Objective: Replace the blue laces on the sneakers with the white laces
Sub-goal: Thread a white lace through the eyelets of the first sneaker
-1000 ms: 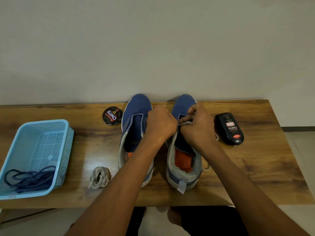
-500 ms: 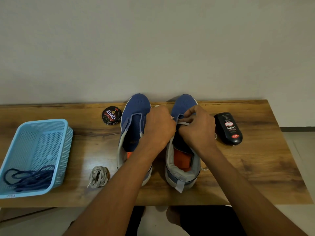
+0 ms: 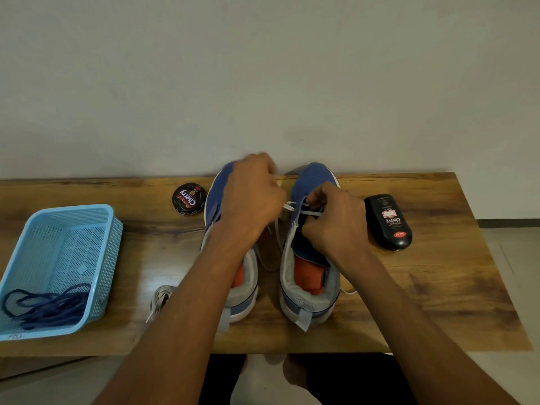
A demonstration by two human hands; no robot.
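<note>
On wood bench (image 3: 438,287), L hand (image 3: 252,197) fingers pinching white lace (image 3: 287,206) taut, R hand (image 3: 336,223) fingers gripping same lace at right sneaker (image 3: 309,252)

Bare wood between basket (image 3: 114,229) and sneakers (image 3: 309,182); polish tin (image 3: 189,199) behind

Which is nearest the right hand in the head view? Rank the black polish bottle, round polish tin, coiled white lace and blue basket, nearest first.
From the right hand:
1. Black polish bottle, just to its right on the table.
2. Round polish tin, left, beyond the left sneaker.
3. Coiled white lace, left, near the front edge.
4. Blue basket, far left.
</note>
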